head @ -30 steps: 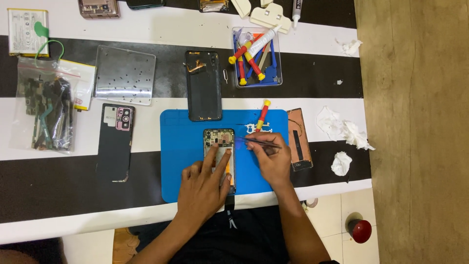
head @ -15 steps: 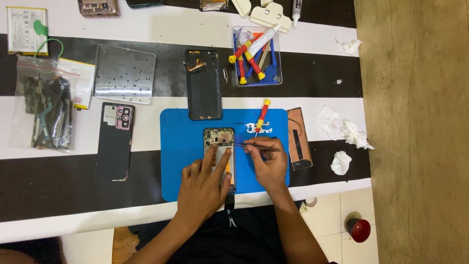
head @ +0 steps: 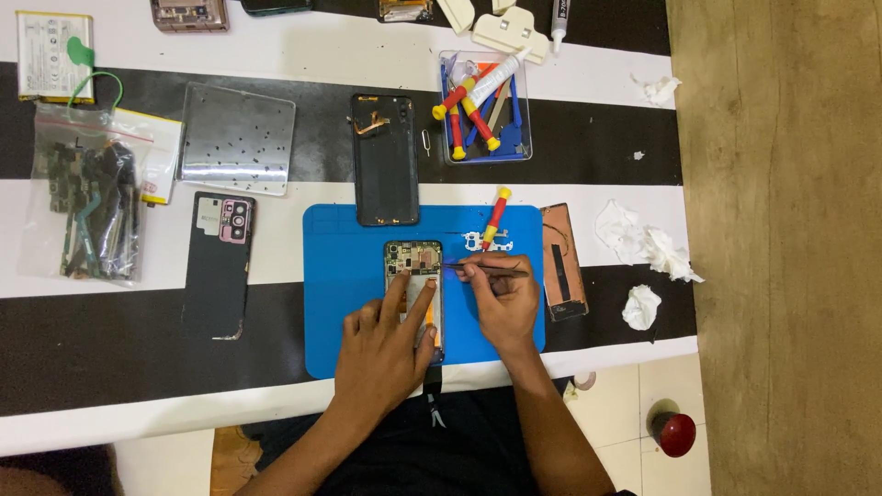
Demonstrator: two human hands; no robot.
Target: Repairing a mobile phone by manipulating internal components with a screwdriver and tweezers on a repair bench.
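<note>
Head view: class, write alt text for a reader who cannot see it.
A person's left hand steadies an opened phone on a blue mat while the right hand points tweezers into it. Spare phone backs and screwdrivers lie around.

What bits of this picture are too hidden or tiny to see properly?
- Head view: the lower part of the opened phone is covered by the left hand.
- The tweezers tip and whatever it touches are too small to tell.
- The bag of parts shows only a blurry jumble.
- The phone at the top edge is cut off.
</note>
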